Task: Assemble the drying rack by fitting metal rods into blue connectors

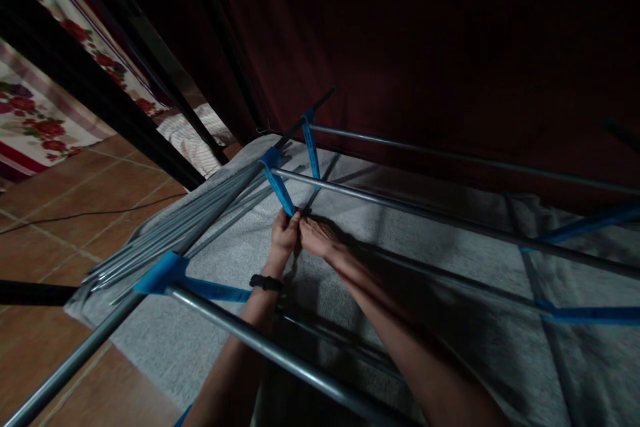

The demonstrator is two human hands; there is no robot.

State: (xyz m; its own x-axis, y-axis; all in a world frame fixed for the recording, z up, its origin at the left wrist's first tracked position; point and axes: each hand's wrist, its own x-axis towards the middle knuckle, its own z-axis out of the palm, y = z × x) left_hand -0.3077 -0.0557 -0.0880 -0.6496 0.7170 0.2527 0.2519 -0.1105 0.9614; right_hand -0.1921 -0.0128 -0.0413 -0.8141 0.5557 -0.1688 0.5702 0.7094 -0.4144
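A frame of grey metal tubes stands over a grey blanket, joined by blue strap-like pieces. My left hand [285, 235], with a dark band on the wrist, is closed on the lower end of a blue strap [281, 192]. That strap hangs slanting from the corner of a long metal tube [400, 203]. Against it, my right hand [318, 237] is closed, fingers curled under, beside a lower tube [450, 278]. Its fingertips are hidden, so what it grips cannot be made out. A second blue strap [311, 150] hangs farther back.
Several loose metal tubes [170, 233] lie bundled on the blanket [150, 353] at left. A near tube [280, 360] crosses in front of my forearms. Dark posts, a cable [95, 214] on the tiled floor and a flowered curtain [45, 120] are at left; dark red cloth [425, 47] hangs behind.
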